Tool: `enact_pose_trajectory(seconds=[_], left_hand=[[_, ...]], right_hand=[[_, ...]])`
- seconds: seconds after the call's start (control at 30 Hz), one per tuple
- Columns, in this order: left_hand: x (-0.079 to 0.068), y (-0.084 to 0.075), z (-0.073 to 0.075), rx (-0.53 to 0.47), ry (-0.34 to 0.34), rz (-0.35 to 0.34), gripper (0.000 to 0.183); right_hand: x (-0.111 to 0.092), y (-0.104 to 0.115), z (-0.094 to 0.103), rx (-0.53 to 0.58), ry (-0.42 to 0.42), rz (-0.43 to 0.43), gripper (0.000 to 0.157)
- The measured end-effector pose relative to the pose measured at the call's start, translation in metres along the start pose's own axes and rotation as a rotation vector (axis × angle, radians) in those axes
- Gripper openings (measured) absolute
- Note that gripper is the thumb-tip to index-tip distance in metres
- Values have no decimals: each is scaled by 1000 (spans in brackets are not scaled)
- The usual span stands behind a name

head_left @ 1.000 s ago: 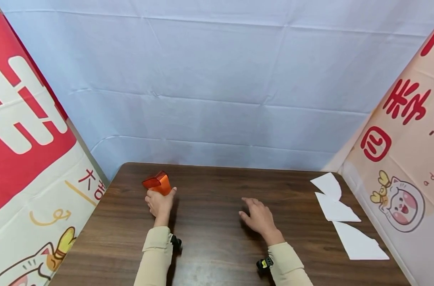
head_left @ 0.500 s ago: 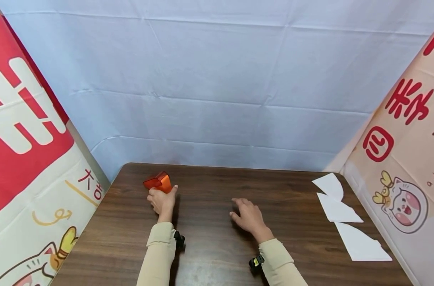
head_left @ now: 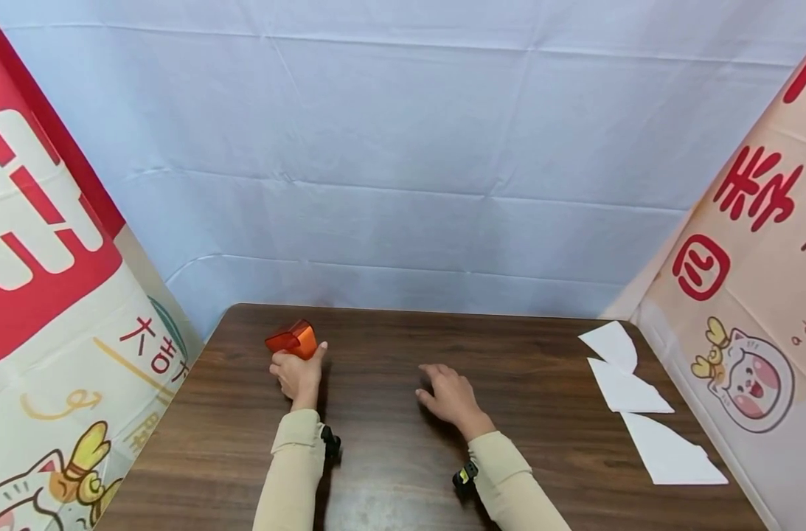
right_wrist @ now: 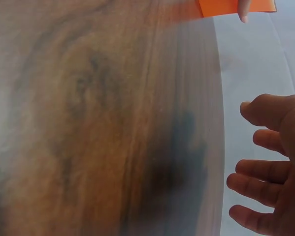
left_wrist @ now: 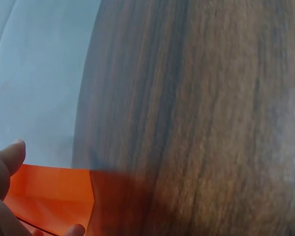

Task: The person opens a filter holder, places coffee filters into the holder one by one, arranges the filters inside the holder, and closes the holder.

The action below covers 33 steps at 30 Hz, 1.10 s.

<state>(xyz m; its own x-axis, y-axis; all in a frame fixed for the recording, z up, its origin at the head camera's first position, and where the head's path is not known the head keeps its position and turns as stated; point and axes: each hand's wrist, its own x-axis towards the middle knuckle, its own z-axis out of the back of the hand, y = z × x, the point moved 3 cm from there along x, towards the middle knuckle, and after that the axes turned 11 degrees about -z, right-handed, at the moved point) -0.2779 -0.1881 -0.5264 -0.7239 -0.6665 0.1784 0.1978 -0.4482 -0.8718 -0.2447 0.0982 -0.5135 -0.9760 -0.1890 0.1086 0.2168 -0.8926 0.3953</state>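
At the far left of the table, my left hand (head_left: 298, 375) grips a see-through orange box-like piece (head_left: 303, 341) with angled faces and a darker red part on its left. Thumb and fingers lie on either side of it in the left wrist view, where a smooth orange face (left_wrist: 53, 194) shows; my palm hides the rest. My right hand (head_left: 447, 396) is over the middle of the table, holding nothing. Its fingers (right_wrist: 258, 184) are spread and loosely bent in the right wrist view, well apart from the orange piece.
Three white paper pieces (head_left: 631, 385) with curved edges lie along the right side of the dark wooden table (head_left: 376, 442). A pale cloth (head_left: 403, 169) hangs behind the back edge, and printed cloths (head_left: 741, 295) flank both sides.
My right hand has moved left over the table, toward the orange piece. My left hand keeps its grip in nearly the same place.
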Motion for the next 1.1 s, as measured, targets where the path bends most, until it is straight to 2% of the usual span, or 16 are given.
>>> enact_pose_trajectory(seconds=[0.27,0.63,0.83,1.1], left_hand=[[3,4,1,22,-16,-6,69],[5,0,2,-11,-4,-14,60],[5,-3,3,-34,-65,-63,50],[4,0,7,-119,-158,-105,38]], right_hand=[[9,10,0,-15,13,26,48],[13,12,3,-12,0,38,48],[14,12,4,-14,9,45,49],[12,16,5,-31,38,39,52]])
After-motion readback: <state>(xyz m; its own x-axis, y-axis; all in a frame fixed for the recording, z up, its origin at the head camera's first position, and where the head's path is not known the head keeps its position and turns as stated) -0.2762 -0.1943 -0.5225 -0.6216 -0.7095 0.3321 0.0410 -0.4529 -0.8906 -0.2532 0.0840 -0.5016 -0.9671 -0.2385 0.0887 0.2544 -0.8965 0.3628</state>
